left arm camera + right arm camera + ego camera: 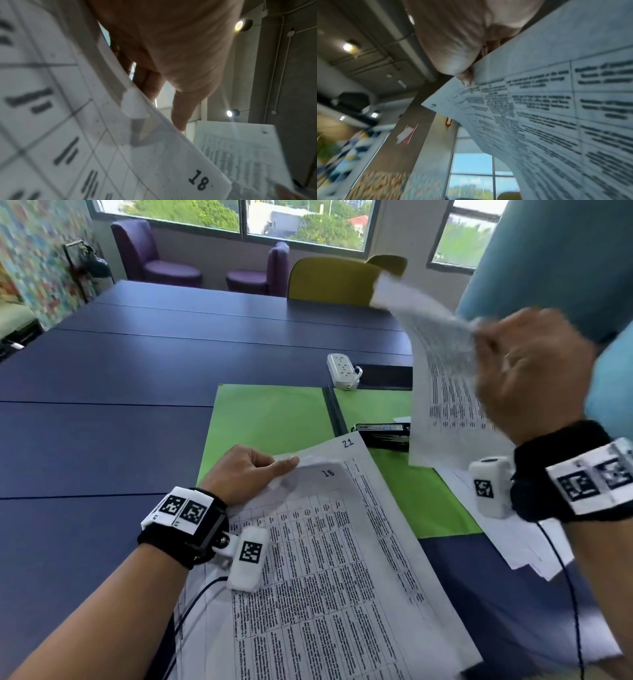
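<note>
A stack of printed table sheets [329,570] lies on the blue table [113,412] in front of me. My left hand [250,470] pinches the top left corner of the upper sheet, numbered 18 [199,180], and lifts it off the page numbered 21 [347,443]. My right hand [524,374] holds a single printed sheet [442,392] in the air at the right, pinched near its upper edge, blurred by motion. In the right wrist view the thumb [465,79] presses on that sheet [547,108].
An open green folder [270,419] lies under the papers. On it sit a black stapler [383,434] and, behind it, a white power strip [342,369]. More loose sheets [513,535] lie at the right. Yellow chair [332,282] and purple chairs [150,254] stand beyond the table.
</note>
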Action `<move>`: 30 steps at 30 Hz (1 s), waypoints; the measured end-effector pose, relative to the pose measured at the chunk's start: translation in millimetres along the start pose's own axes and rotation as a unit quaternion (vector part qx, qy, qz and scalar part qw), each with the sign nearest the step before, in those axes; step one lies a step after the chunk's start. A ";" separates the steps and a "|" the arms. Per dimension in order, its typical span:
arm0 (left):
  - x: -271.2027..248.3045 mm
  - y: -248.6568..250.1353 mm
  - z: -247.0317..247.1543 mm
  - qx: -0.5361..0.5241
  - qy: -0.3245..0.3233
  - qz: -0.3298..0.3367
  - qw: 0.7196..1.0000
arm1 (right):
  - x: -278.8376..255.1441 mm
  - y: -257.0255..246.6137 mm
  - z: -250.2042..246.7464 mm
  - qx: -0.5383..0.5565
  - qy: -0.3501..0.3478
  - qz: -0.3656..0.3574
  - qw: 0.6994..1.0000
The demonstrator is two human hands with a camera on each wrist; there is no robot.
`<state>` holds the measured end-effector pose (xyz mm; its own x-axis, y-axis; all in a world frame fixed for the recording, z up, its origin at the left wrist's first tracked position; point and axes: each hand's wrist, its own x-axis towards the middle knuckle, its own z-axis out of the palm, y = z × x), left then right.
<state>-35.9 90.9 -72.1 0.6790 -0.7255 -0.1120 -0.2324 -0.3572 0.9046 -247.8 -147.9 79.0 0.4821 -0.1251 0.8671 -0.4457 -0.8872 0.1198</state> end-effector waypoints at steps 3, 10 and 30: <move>-0.7 0.9 -0.4 0.017 -0.004 0.005 1.000 | -28.5 -15.3 24.7 -0.057 -0.186 -0.068 0.979; 2.5 -3.3 -1.1 0.025 -0.012 0.007 1.000 | -52.3 -18.9 51.1 -0.117 -0.365 -0.049 0.922; 3.2 -6.0 3.3 0.029 0.027 0.006 0.999 | -41.2 -22.9 72.6 -0.200 -0.471 -0.024 0.859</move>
<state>-34.7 88.8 -79.3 0.7116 -0.6983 -0.0773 -0.2807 -0.3834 0.8799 -202.7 -154.6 5.4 0.8195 -0.5638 0.1027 -0.5408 -0.7014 0.4643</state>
